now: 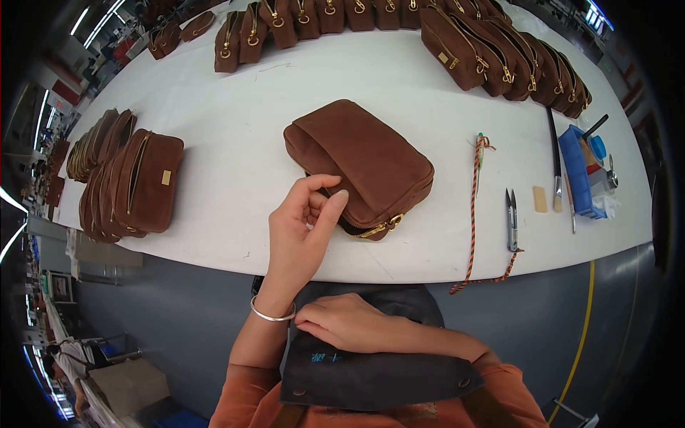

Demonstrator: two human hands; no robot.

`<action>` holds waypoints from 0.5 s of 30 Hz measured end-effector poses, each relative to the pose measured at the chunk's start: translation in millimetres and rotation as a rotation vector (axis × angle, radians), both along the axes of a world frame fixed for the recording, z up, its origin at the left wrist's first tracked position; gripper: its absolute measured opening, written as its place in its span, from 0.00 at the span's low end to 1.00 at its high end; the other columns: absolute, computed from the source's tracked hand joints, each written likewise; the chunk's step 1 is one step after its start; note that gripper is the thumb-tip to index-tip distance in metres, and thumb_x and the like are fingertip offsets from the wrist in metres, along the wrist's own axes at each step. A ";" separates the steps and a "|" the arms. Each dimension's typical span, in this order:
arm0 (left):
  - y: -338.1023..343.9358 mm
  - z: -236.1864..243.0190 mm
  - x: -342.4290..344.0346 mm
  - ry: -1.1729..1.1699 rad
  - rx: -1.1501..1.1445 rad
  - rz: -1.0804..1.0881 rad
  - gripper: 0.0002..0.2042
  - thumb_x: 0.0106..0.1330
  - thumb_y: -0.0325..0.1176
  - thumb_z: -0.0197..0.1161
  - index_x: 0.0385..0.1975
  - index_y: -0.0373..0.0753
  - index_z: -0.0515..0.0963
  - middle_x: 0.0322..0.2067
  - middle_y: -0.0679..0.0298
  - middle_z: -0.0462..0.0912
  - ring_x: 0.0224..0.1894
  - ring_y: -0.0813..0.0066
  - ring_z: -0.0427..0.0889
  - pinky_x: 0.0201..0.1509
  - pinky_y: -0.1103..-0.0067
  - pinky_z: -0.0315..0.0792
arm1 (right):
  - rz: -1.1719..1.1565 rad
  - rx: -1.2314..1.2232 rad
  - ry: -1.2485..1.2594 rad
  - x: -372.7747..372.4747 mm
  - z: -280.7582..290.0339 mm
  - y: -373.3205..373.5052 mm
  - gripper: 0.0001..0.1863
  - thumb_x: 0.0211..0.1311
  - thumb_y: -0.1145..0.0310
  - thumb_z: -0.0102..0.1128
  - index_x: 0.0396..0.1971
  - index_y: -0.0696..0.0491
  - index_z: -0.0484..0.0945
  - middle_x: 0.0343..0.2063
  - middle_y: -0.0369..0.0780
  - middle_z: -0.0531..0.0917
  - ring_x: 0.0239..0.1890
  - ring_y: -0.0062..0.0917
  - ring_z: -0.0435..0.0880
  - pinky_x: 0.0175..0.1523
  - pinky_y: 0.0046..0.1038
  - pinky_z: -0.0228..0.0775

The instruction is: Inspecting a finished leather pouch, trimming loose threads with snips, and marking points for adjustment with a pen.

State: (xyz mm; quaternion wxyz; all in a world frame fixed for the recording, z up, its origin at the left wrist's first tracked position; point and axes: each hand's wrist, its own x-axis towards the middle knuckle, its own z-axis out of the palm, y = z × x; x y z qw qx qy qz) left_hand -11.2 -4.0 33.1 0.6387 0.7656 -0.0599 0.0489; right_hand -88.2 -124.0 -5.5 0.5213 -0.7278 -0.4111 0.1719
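Observation:
A brown leather zip bag (pixel 364 153) lies at the middle of the white table, its gold zipper and ring facing me. My left hand (pixel 303 221) is raised over the bag's near left edge, thumb and forefinger tips close together and the other fingers curled in. Anything between those fingertips is too small to make out. Crossing in front of my apron, my right hand (pixel 349 321) is closed, with its fingertips against my left wrist beside a silver bracelet (pixel 272 314). What its fingers hold, if anything, is hidden.
Brown bags stand in groups at left (pixel 153 185), along the far edge (pixel 332 18) and at far right (pixel 485 53). To the right lie a striped cord (pixel 474 207), small snips (pixel 511 221), a tan block (pixel 540 200), a brush (pixel 555 164) and a blue tray (pixel 576 175).

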 end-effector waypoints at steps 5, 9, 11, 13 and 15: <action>-3.9 2.4 7.9 0.075 0.023 -0.067 0.06 0.70 0.31 0.60 0.36 0.35 0.74 0.21 0.76 0.71 0.24 0.92 0.63 0.27 0.90 0.58 | -0.114 0.052 0.046 1.8 7.6 -19.5 0.06 0.65 0.67 0.56 0.34 0.53 0.75 0.28 0.42 0.81 0.33 0.39 0.81 0.38 0.38 0.72; 9.0 -4.6 -4.3 0.008 -0.104 -0.002 0.09 0.72 0.34 0.57 0.31 0.35 0.72 0.20 0.75 0.71 0.22 0.90 0.63 0.25 0.88 0.57 | -0.239 0.148 0.034 11.1 20.6 -40.1 0.06 0.62 0.69 0.60 0.36 0.54 0.78 0.28 0.42 0.82 0.31 0.37 0.82 0.36 0.34 0.73; 18.7 -6.1 -12.5 0.038 -0.145 -0.045 0.11 0.73 0.33 0.56 0.28 0.35 0.72 0.21 0.72 0.72 0.22 0.87 0.65 0.27 0.87 0.60 | -0.359 0.177 0.078 16.7 32.4 -53.3 0.05 0.61 0.73 0.62 0.36 0.56 0.79 0.27 0.41 0.82 0.29 0.32 0.82 0.35 0.29 0.73; -1.0 -3.6 -14.6 -0.039 -0.095 0.048 0.11 0.72 0.32 0.56 0.27 0.35 0.72 0.22 0.71 0.73 0.23 0.86 0.66 0.29 0.87 0.62 | -0.559 0.257 0.124 21.3 38.2 -60.0 0.05 0.62 0.75 0.61 0.37 0.57 0.79 0.26 0.40 0.81 0.28 0.25 0.81 0.36 0.24 0.74; -21.0 -3.9 -11.9 -0.234 -0.022 0.193 0.09 0.63 0.30 0.67 0.25 0.35 0.76 0.25 0.69 0.73 0.25 0.83 0.67 0.30 0.85 0.64 | -0.776 0.357 0.138 28.7 32.2 -67.1 0.05 0.64 0.78 0.58 0.38 0.59 0.78 0.35 0.40 0.81 0.33 0.18 0.80 0.39 0.21 0.73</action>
